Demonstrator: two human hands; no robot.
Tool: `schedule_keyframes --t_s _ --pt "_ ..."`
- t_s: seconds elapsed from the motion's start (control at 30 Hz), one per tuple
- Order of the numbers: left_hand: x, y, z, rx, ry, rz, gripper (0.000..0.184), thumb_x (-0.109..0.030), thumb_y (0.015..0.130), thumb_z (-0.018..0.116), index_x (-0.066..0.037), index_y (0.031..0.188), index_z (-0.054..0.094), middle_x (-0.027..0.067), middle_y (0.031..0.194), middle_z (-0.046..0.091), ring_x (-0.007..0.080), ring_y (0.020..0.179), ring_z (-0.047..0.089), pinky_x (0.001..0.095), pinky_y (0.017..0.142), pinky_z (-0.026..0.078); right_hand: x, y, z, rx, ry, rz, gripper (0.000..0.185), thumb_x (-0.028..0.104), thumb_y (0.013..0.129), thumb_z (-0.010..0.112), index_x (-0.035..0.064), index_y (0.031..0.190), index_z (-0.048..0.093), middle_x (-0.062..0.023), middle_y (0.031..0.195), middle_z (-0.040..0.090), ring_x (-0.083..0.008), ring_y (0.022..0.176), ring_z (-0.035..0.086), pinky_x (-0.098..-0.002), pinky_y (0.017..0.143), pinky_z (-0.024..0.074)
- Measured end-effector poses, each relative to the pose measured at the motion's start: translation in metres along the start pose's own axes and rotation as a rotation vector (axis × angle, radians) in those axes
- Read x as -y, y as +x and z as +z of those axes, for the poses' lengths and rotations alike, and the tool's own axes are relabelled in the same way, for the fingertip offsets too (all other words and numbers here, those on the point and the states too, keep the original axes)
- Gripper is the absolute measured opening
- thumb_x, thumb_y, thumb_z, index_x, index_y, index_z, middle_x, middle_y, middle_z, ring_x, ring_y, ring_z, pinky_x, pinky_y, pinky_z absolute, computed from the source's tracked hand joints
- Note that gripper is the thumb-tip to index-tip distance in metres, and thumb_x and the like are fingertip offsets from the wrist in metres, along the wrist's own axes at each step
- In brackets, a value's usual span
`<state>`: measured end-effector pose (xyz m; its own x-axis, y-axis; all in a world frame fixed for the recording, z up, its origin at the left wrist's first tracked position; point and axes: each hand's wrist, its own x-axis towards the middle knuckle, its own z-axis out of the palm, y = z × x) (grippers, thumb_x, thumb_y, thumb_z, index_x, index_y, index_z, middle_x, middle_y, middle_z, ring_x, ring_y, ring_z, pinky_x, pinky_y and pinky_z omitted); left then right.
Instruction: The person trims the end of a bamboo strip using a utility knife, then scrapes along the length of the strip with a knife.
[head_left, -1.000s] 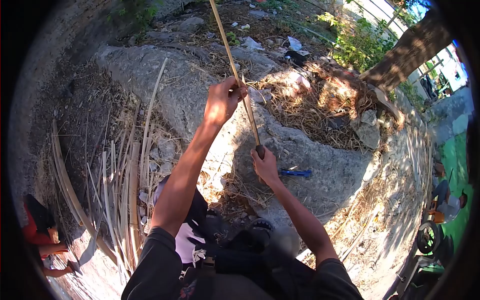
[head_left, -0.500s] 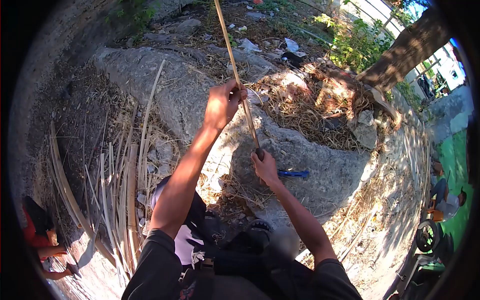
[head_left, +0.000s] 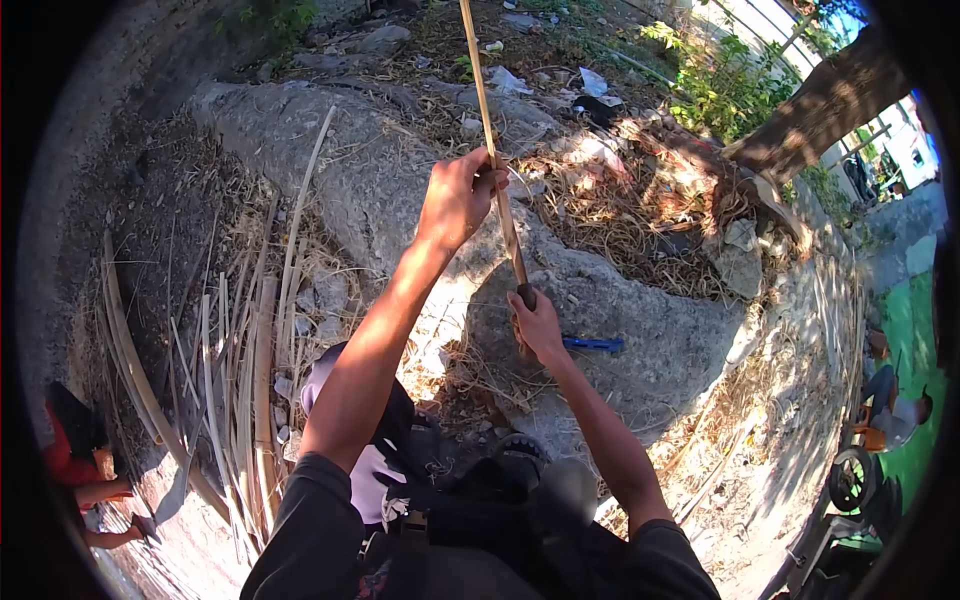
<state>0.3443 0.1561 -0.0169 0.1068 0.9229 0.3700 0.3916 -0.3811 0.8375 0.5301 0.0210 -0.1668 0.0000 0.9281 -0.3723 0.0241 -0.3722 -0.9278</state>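
Observation:
My left hand (head_left: pixel 462 200) pinches a long, thin pale strip (head_left: pixel 478 85) that rises to the top edge of the view. Lower down, my right hand (head_left: pixel 537 322) is closed round the dark handle (head_left: pixel 526 294) of a tool. Its narrow brown blade (head_left: pixel 509 235) slants up along the line of the strip to my left hand. Where blade and strip meet is hidden by my fingers. Right of my right hand, a blue object (head_left: pixel 594 344) lies on the grey rock (head_left: pixel 650 340).
Long pale strips and poles (head_left: pixel 265 380) lie at the left. Beyond them a person in red (head_left: pixel 75 455) holds a broad blade (head_left: pixel 172 497). A tree trunk (head_left: pixel 825 105) leans at upper right. Another person (head_left: pixel 900 415) is near a wheel (head_left: pixel 853 478) at far right.
Both my hands have shifted slightly to the right, with the strip and the tool. The strip's upper end now leans less to the left. Both hands keep their hold.

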Motion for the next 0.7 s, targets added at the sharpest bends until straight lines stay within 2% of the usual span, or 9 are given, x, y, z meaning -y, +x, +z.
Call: schedule_keyframes --t_s 0.17,0.23,0.37,0.43,0.47,0.53,0.67,0.7 --pt "0.009 0.002 0.002 -0.017 -0.126 -0.006 0.008 -0.003 0.098 0.072 0.003 0.104 0.073 0.0088 0.085 0.078 0.0121 0.08 0.074 0.0317 0.074 0.063 0.0 0.008 0.003 -0.046 -0.124 0.0 0.028 0.03 0.106 0.068 0.0055 0.096 0.059 -0.0018 0.068 0.059 -0.0118 0.057 0.058 -0.0343 0.051 0.0442" --pt "0.001 -0.001 0.001 -0.005 -0.088 -0.003 0.008 -0.003 0.098 0.072 0.002 0.104 0.073 0.0087 0.085 0.078 0.0123 0.079 0.074 0.0316 0.073 0.062 -0.005 0.014 0.004 -0.072 -0.231 -0.196 0.029 0.032 0.105 0.069 0.0047 0.096 0.061 -0.0038 0.07 0.062 -0.013 0.062 0.061 -0.0352 0.056 0.0478" --pt "0.001 -0.003 0.0 -0.026 -0.026 0.039 0.009 -0.005 0.098 0.073 0.002 0.103 0.073 0.009 0.083 0.078 0.0118 0.076 0.073 0.0313 0.07 0.06 -0.005 0.015 0.003 -0.059 -0.19 -0.198 0.029 0.031 0.104 0.069 0.0038 0.096 0.063 -0.0044 0.068 0.063 -0.0137 0.06 0.062 -0.0356 0.055 0.0484" --pt "-0.004 -0.002 -0.001 -0.024 -0.025 0.006 0.007 -0.004 0.097 0.073 0.0 0.103 0.073 0.0095 0.082 0.078 0.0123 0.076 0.074 0.0319 0.07 0.06 -0.019 0.016 -0.002 -0.065 -0.215 -0.032 0.028 0.029 0.104 0.069 0.004 0.094 0.062 -0.0046 0.068 0.063 -0.0139 0.057 0.061 -0.0352 0.052 0.0471" --pt "-0.007 -0.002 -0.001 -0.032 -0.028 0.012 0.007 -0.004 0.097 0.073 0.0 0.103 0.073 0.0095 0.082 0.078 0.0123 0.076 0.074 0.0319 0.07 0.06 -0.027 0.017 -0.006 -0.065 -0.221 -0.042 0.028 0.029 0.104 0.069 0.004 0.094 0.062 -0.0046 0.068 0.063 -0.0139 0.057 0.061 -0.0352 0.052 0.0471" --pt "-0.008 -0.004 0.002 -0.001 -0.031 0.035 0.007 -0.003 0.097 0.072 -0.001 0.104 0.073 0.0099 0.084 0.078 0.0134 0.077 0.075 0.0325 0.071 0.06 -0.035 0.02 -0.008 -0.07 -0.133 0.095 0.028 0.028 0.105 0.069 0.0051 0.091 0.06 -0.0035 0.067 0.061 -0.0135 0.052 0.058 -0.0342 0.049 0.044" --pt "-0.02 -0.007 0.009 -0.01 -0.024 0.057 0.008 -0.003 0.1 0.069 -0.001 0.106 0.073 0.0127 0.088 0.08 0.0194 0.084 0.079 0.0355 0.075 0.061 -0.019 0.002 -0.008 -0.087 -0.08 0.103 0.027 0.026 0.105 0.069 0.0059 0.09 0.057 -0.0021 0.064 0.057 -0.0122 0.049 0.055 -0.0332 0.046 0.0413" --pt "-0.017 -0.005 0.01 0.007 -0.042 0.028 0.009 -0.003 0.101 0.068 0.0 0.107 0.073 0.0134 0.09 0.08 0.0202 0.084 0.079 0.036 0.075 0.062 -0.004 0.002 -0.007 -0.066 -0.082 0.046 0.027 0.026 0.106 0.068 0.0058 0.091 0.057 -0.0015 0.064 0.055 -0.0122 0.048 0.053 -0.0335 0.045 0.0405"
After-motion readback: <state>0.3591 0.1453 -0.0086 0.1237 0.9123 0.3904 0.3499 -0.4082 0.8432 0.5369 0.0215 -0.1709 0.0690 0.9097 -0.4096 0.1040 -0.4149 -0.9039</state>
